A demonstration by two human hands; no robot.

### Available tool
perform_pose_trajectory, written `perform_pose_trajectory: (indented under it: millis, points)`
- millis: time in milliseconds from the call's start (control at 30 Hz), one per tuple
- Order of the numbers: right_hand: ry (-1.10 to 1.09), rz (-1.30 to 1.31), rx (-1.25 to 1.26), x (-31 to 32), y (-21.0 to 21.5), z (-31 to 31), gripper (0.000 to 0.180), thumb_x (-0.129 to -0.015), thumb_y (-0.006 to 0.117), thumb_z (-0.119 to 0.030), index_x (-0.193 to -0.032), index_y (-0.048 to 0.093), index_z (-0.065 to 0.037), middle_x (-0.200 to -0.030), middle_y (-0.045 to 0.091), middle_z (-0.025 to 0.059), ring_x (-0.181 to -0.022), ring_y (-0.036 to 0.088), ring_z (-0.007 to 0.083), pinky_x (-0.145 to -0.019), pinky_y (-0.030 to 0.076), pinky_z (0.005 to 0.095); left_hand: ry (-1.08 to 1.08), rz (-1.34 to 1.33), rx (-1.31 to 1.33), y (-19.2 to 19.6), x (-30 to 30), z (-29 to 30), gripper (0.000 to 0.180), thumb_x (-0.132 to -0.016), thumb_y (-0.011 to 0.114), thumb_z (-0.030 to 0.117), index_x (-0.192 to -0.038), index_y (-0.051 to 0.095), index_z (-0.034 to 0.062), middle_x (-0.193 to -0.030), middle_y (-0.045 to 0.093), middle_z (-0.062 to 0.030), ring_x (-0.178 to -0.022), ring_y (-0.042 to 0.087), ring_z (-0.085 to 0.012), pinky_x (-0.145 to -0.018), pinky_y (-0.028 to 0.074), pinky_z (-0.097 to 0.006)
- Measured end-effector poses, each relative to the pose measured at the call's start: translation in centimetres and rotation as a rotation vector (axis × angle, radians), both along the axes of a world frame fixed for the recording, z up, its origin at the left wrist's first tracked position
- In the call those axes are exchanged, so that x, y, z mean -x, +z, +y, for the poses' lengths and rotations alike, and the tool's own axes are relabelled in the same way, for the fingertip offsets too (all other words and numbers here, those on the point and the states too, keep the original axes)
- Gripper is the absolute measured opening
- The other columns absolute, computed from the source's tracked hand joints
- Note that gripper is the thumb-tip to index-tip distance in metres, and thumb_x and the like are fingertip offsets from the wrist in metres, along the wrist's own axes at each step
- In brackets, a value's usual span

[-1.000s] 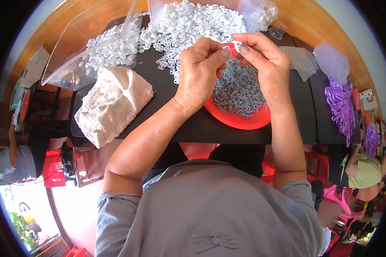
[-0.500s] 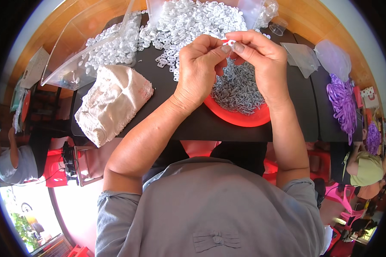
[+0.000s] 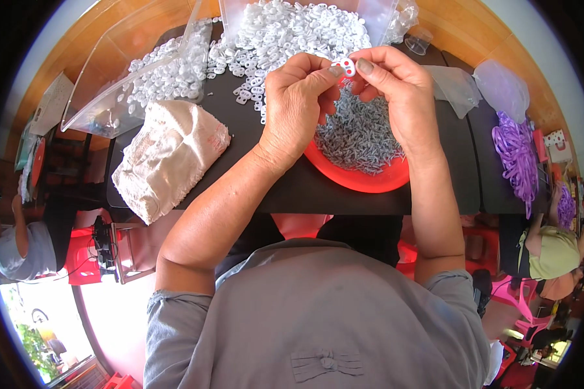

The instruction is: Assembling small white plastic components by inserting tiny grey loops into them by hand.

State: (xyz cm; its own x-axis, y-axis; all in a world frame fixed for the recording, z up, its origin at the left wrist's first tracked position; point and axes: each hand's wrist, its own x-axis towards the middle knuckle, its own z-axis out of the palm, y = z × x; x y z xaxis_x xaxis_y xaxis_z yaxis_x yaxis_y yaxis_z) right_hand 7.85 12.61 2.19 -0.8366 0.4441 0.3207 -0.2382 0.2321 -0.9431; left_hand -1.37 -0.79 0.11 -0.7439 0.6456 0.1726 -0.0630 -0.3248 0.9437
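Wooden flooring is seen around a black table [image 3: 344, 194], with red and pink stools below it and other people seated at both far edges of the view.

1 small white piece [image 3: 348, 67] is pinched between the left hand [image 3: 298, 107] and the right hand [image 3: 396, 97]; both hands are closed on it, thumbs and forefingers meeting at the piece. It is a flat white oval with 2 holes, through which red is seen. Its long axis is laid roughly across the view, 1 end toward each hand, tilted slightly down to the right, and its flat face is turned up toward the camera.

Directly beneath the grip, a red bowl [image 3: 363, 181] filled with small grey metal parts [image 3: 360, 133] is set on the table. Beyond the grip, a heap of white pieces [image 3: 285, 32] is spread over the table and into clear bags [image 3: 110, 97]. To the left of the grip, beside the left forearm, a crumpled pale sack [image 3: 165, 155] is laid. Well to the right of the grip, purple pieces [image 3: 516, 152] and more clear bags are seen.
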Motion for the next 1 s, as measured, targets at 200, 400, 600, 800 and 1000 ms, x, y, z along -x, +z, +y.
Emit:
perform_pose_trajectory:
  millis: [200, 400, 600, 800, 1000]
  points:
    - [0.016, -0.032, -0.003, 0.0, 0.0, -0.2, 0.018, -0.092, 0.063, -0.016, -0.099, 0.066, 0.001, -0.081, 0.064, 0.0027, -0.071, 0.061, 0.0098, -0.063, 0.046, 0.0216, -0.012, 0.018, 0.025, 0.1, 0.0, 0.0, 0.016, -0.091, 0.062, 0.015, -0.088, 0.062, -0.0001, -0.067, 0.059, -0.0026, -0.052, 0.052, -0.0070, -0.042, 0.039, -0.020]
    - [0.036, -0.043, -0.020, -0.1, -0.1, -0.2, 0.020, -0.094, 0.060, -0.019, -0.096, 0.064, 0.000, -0.080, 0.063, 0.0023, -0.069, 0.061, 0.0102, -0.060, 0.045, 0.0220, -0.013, 0.085, 0.005, -0.1, -0.3, 0.1, 0.017, -0.091, 0.065, 0.018, -0.089, 0.063, 0.0006, -0.067, 0.058, -0.0011, -0.053, 0.052, -0.0058, -0.043, 0.039, -0.019]
    - [0.078, -0.014, 0.026, -0.2, 0.0, 0.2, 0.022, -0.096, 0.059, -0.021, -0.096, 0.064, 0.000, -0.080, 0.063, 0.0021, -0.069, 0.061, 0.0105, -0.059, 0.044, 0.0221, -0.052, 0.076, 0.015, 0.5, -0.6, 0.0, 0.013, -0.093, 0.064, 0.012, -0.092, 0.061, -0.0011, -0.072, 0.062, -0.0045, -0.057, 0.055, -0.0096, -0.048, 0.042, -0.022]
    - [0.079, -0.010, 0.054, -0.5, 0.5, 0.4, 0.023, -0.092, 0.062, -0.025, -0.087, 0.066, -0.002, -0.069, 0.062, 0.0010, -0.061, 0.058, 0.0086, -0.056, 0.044, 0.0222, -0.103, 0.065, -0.138, 0.3, -0.6, 0.1, 0.015, -0.084, 0.073, 0.004, -0.093, 0.062, 0.0003, -0.073, 0.065, -0.0052, -0.057, 0.057, -0.0081, -0.048, 0.043, -0.020]
    - [0.173, -0.062, 0.020, -1.0, 0.9, 0.8, 0.024, -0.095, 0.060, -0.024, -0.090, 0.065, -0.001, -0.074, 0.062, 0.0015, -0.061, 0.058, 0.0077, -0.051, 0.043, 0.0196, -0.132, 0.088, -0.158, 0.1, -0.3, 0.0, 0.022, -0.080, 0.074, 0.000, -0.099, 0.064, -0.0008, -0.080, 0.068, -0.0065, -0.062, 0.060, -0.0088, -0.051, 0.046, -0.020]
